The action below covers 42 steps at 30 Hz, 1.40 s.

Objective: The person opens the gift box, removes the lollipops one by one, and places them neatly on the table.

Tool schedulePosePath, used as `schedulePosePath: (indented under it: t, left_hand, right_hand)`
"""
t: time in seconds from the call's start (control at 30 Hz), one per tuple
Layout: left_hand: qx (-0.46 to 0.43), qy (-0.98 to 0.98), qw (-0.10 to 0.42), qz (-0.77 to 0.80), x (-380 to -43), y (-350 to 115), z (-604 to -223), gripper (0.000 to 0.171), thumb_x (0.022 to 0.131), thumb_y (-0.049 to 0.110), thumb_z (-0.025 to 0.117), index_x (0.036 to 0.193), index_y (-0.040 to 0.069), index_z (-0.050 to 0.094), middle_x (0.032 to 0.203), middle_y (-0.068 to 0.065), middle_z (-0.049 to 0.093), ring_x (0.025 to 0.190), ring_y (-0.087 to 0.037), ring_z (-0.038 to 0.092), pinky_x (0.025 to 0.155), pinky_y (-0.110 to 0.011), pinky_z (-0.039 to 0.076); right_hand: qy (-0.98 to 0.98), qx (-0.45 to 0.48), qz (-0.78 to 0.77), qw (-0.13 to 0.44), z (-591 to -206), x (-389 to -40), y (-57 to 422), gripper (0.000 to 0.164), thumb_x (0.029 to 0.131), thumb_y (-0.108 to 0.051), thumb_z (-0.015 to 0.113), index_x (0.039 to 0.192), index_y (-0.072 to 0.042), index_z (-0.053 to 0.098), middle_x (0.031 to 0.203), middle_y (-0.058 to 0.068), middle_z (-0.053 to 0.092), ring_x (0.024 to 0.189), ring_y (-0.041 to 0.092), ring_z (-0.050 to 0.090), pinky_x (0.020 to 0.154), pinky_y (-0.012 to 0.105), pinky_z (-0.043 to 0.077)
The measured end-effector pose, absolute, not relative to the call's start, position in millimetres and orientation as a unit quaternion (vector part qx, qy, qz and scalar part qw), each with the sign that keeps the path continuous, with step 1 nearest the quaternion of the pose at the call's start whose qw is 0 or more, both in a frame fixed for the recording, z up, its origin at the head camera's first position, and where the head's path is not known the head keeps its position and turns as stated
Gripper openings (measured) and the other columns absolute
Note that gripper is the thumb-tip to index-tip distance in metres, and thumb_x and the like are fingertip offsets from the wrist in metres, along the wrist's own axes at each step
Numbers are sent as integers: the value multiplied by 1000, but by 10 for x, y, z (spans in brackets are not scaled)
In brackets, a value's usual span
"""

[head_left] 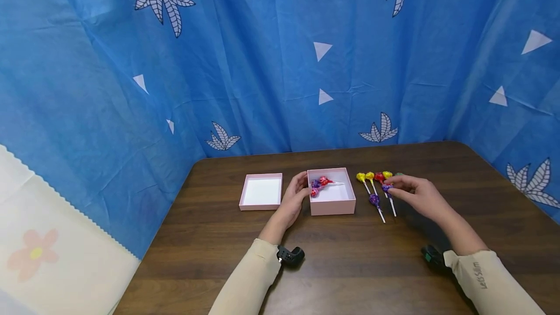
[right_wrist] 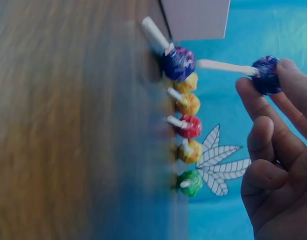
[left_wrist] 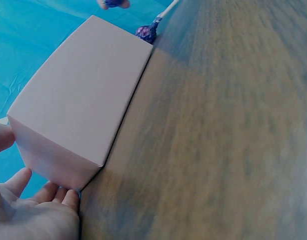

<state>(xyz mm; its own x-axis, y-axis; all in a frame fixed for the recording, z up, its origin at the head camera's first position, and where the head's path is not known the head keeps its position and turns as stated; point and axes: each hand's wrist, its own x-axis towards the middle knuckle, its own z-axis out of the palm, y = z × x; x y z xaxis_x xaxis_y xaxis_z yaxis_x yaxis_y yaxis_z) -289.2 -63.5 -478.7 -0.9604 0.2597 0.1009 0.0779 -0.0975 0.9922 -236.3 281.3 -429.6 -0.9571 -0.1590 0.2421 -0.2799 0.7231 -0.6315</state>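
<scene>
In the head view my left hand (head_left: 292,197) rests against the left side of an open pink box (head_left: 332,208), thumb at the rim. The left wrist view shows its fingertips (left_wrist: 69,197) touching the box's outer wall low down. Inside the box lie red and purple lollipops (head_left: 324,180). My right hand (head_left: 417,194) pinches a purple lollipop (right_wrist: 266,75) by its wrapped head between thumb and forefinger, the stick pointing away from the palm. Below and beside it, another purple lollipop (head_left: 374,199) lies on the table, near a row of yellow, red and green ones.
A pink lid (head_left: 261,192) with a white inside lies left of the box on the brown wooden table (head_left: 341,266). Yellow lollipops (head_left: 360,177) and a red one (right_wrist: 190,126) lie right of the box. A blue patterned curtain (head_left: 280,62) hangs behind the table.
</scene>
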Motion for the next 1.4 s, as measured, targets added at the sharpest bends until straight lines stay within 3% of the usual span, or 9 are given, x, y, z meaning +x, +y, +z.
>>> schedulePosePath:
  t: [0.37, 0.6, 0.87, 1.07, 1.23, 1.4]
  left_hand:
    - [125, 667, 66, 731, -2910, -642, -4800, 60, 96, 7, 55, 151, 10, 34, 160, -13, 33, 151, -33, 28, 126, -49, 22]
    - [128, 666, 62, 732, -2918, -642, -4793, 59, 96, 7, 55, 151, 10, 34, 160, -13, 33, 150, -33, 28, 126, -50, 23]
    - [118, 673, 68, 727, -2914, -646, -4794, 59, 96, 6, 54, 152, 11, 33, 161, -13, 31, 151, -34, 26, 126, -49, 22]
    - [127, 667, 68, 731, -2916, -644, -4793, 59, 96, 6, 55, 151, 10, 34, 160, -13, 32, 151, -32, 27, 126, -49, 22]
    - [130, 668, 67, 730, -2913, -641, -4797, 59, 96, 7, 55, 152, 10, 33, 160, -14, 32, 151, -33, 27, 126, -50, 21]
    - [130, 667, 66, 730, -2917, -639, -4801, 59, 96, 8, 55, 152, 10, 33, 160, -14, 32, 151, -34, 27, 126, -50, 22]
  right_hand:
    - [-936, 105, 326, 82, -4422, -2386, 2908, 35, 95, -37, 66, 117, -11, 73, 99, 9, 68, 78, 15, 50, 58, 23, 43]
    - [-941, 98, 312, 83, -4465, -2415, 2910, 34, 95, -36, 67, 115, -10, 73, 103, 12, 72, 80, 19, 51, 63, 24, 41]
    - [-950, 78, 288, 95, -4523, -2409, 2837, 32, 92, -36, 70, 112, -11, 75, 109, 16, 74, 94, 29, 64, 77, 42, 53]
    - [-956, 58, 275, 79, -4547, -2421, 2770, 34, 91, -40, 71, 112, -13, 75, 105, 14, 74, 88, 24, 62, 72, 37, 50]
    - [-959, 51, 271, 70, -4577, -2421, 2746, 37, 90, -42, 72, 112, -13, 75, 107, 16, 73, 90, 27, 63, 74, 44, 53]
    - [-962, 47, 258, 79, -4606, -2427, 2742, 37, 90, -43, 71, 112, -14, 75, 109, 18, 73, 91, 30, 64, 71, 44, 52]
